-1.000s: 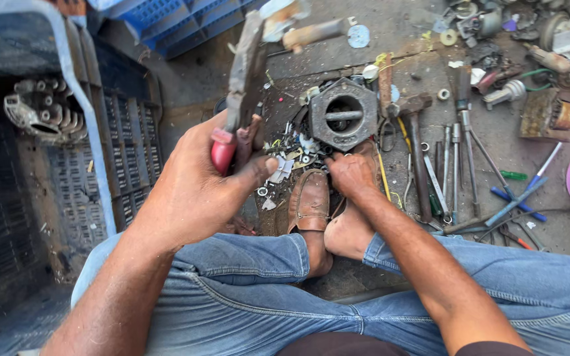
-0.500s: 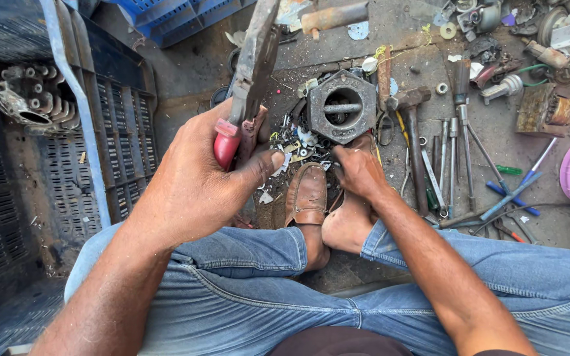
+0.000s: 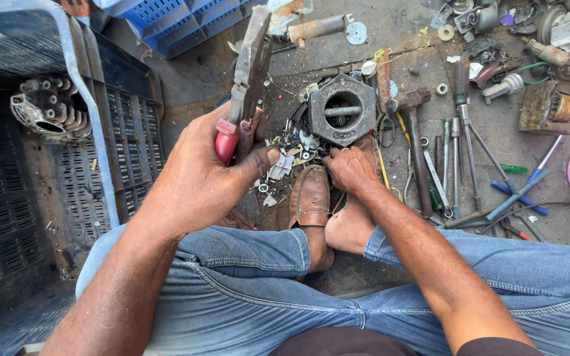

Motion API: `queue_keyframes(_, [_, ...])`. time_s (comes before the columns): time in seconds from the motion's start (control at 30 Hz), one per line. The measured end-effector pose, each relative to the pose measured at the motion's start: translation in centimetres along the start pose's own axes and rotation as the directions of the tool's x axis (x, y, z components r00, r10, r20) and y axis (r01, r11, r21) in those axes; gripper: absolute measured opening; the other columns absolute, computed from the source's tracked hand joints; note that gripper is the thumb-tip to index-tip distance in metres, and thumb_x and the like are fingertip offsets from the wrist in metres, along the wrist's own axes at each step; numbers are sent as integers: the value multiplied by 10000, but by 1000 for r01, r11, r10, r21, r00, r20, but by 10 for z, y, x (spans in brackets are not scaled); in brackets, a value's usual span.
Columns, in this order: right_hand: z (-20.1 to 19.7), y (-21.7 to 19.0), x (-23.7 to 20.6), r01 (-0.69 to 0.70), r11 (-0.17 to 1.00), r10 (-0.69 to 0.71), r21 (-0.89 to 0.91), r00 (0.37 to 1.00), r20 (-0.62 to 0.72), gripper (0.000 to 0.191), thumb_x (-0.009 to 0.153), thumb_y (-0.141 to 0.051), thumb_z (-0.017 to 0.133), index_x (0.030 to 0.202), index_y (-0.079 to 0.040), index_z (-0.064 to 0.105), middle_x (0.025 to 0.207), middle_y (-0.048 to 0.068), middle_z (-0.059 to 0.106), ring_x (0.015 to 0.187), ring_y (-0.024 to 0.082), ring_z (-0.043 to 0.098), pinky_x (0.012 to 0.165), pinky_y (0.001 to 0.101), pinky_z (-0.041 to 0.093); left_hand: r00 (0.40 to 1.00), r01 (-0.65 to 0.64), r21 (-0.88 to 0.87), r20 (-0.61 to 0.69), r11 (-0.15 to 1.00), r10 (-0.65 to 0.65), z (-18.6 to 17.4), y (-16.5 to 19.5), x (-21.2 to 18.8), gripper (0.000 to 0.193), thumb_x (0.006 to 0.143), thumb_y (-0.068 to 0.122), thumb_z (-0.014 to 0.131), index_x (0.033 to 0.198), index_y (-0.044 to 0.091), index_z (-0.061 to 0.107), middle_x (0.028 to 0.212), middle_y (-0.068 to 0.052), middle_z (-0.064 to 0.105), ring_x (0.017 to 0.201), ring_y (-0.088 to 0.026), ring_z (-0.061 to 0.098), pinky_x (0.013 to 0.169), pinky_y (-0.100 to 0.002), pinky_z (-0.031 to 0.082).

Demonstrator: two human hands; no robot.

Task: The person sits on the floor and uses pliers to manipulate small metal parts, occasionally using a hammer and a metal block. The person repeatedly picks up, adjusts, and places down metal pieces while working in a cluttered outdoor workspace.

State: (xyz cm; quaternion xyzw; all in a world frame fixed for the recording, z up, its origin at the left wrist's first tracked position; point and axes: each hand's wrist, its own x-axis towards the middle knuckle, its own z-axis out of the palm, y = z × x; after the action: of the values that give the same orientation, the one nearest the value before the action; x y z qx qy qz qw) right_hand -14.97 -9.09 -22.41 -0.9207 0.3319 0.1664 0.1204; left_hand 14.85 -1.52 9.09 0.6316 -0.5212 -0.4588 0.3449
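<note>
Red-handled pliers (image 3: pixel 242 92) sit gripped in the left hand (image 3: pixel 202 175), raised to the left of the dark metal housing (image 3: pixel 342 109) with the rusty nose pointing up and away. The right hand (image 3: pixel 349 168) rests just below the housing, its fingers curled narrow over small scraps — what they pinch, if anything, cannot be told. The housing lies on the gritty floor (image 3: pixel 390 33), directly above a worn brown shoe (image 3: pixel 310 196) and a bare foot (image 3: pixel 344 231). To the right of the housing lie a hammer (image 3: pixel 417 142) and a row of screwdrivers (image 3: pixel 463 155); to its far left stands a dark plastic crate (image 3: pixel 54 165). Judged from this pose, the step in hand is picking over loose parts beside the housing — the next move seems to call for lowering the pliers' nose to whatever the right fingers steady.
</note>
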Motion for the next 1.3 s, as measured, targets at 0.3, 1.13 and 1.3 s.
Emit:
queue_keyframes(0.3, [-32,10,-24,-177,599,236,781,971,39,237,939,-184,690,1155,-96,724,1029,82,731,950,257,711,864,420,571,999,42,-22,-9,999,-42,0,3,0,213,843,148,764,938,41,605,702,1,544,657,-103,474,582,-317,465])
queue_keyframes(1.13, [-67,28,-46,-59,-108,334,992,938,92,200,916,-7,661,1112,-16,699,1077,101,730,1023,214,735,952,372,619,997,82,-66,4,994,-81,5,9,-3,228,869,139,773,872,76,554,692,58,461,634,-59,419,533,-270,395])
queue_keyframes(1.3, [-42,11,-31,-208,693,302,690,953,-16,194,826,-148,754,1014,-99,760,949,138,745,849,324,717,747,457,575,995,98,-54,19,994,-97,10,8,-2,239,873,139,773,856,71,544,694,54,457,645,-68,408,545,-275,389])
